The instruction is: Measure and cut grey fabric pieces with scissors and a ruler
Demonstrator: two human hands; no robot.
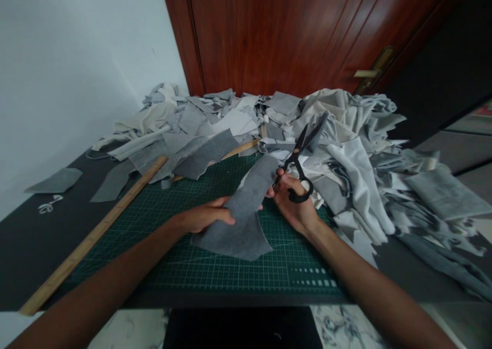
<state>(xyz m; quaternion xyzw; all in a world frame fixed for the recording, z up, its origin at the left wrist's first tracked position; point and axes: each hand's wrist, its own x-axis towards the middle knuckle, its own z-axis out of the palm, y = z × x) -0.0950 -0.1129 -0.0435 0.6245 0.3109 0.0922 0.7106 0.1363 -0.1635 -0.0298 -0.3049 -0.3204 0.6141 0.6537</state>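
Crumpled grey and white fabric scraps (359,169) crowd the back and right of the gridded green cutting mat (169,269); a flat wooden strip (96,235) slants across its left. Above the mat, the left hand (205,217) clamps its fingers on a matte, flared grey fabric piece (246,221); the right hand's (294,208) fingers close around black metal scissors (295,152), blades pointing away.

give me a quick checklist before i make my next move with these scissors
1. Grey fabric piece held: ok, left hand grips it, thumb on top.
2. Scissors in hand: ok, right hand holds them.
3. Blades pointing away from the left hand: ok, toward the scrap pile.
4. Cutting mat free of scraps: not ok, some overlap its far part.
5. Long wooden strip apart from the held piece: ok, off to the left.
6. Piece's underside: cannot tell, hidden.
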